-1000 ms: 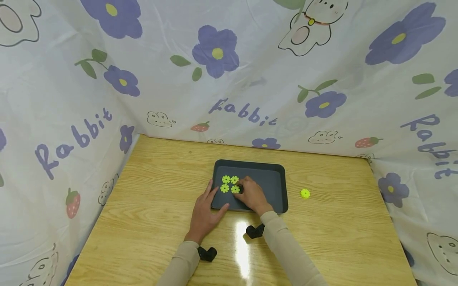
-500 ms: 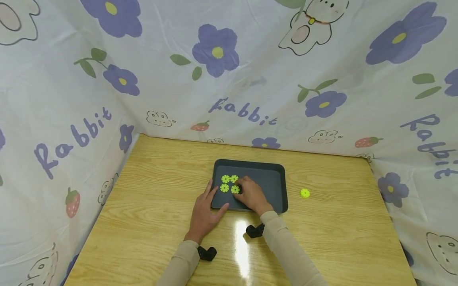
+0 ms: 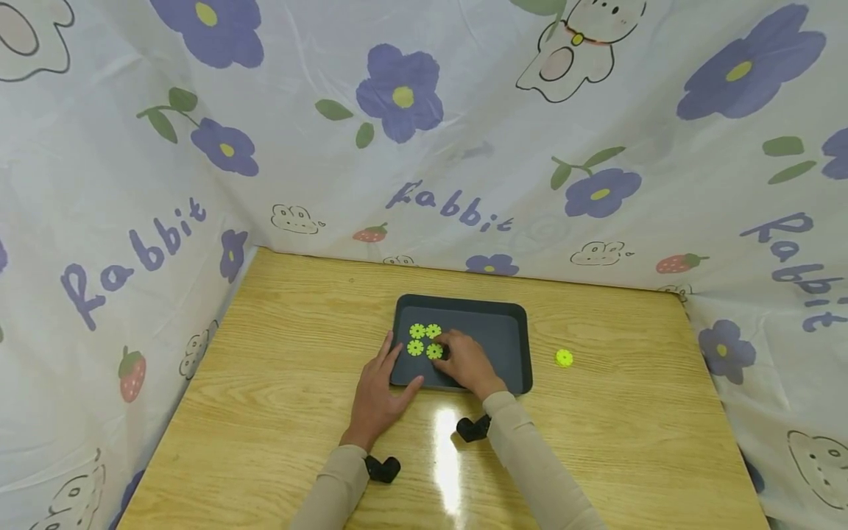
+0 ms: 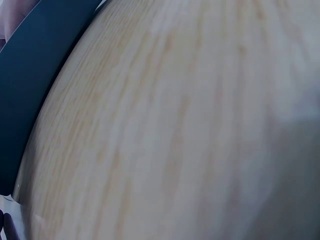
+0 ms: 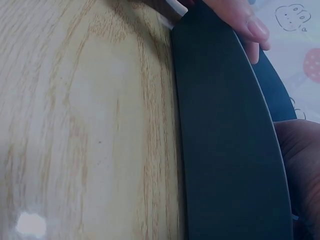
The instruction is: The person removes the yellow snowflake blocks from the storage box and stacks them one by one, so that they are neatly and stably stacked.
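In the head view a dark grey tray (image 3: pixel 505 340) holds several yellow-green notched discs, like snowflake building discs, laid in two rows at its left. My right hand (image 3: pixel 467 361) reaches into the tray with curled fingers, pinching the front right disc (image 3: pixel 433 352) at its right edge. Beside it, the back right disc (image 3: pixel 433 331) lies near the index finger. My left hand (image 3: pixel 377 397) rests with fairly straight, spread fingers at the tray's front left corner. The right wrist view has the tray's outer wall (image 5: pixel 225 120) hiding most of the right hand (image 5: pixel 305 160).
Another yellow-green disc (image 3: pixel 564 358) lies on the wooden table (image 3: pixel 623 412), to the right of the tray. A white curtain (image 3: pixel 457 132) printed with flowers and rabbits surrounds the table at the back and sides. Black wrist mounts (image 3: pixel 383 469) sit under both sleeves.
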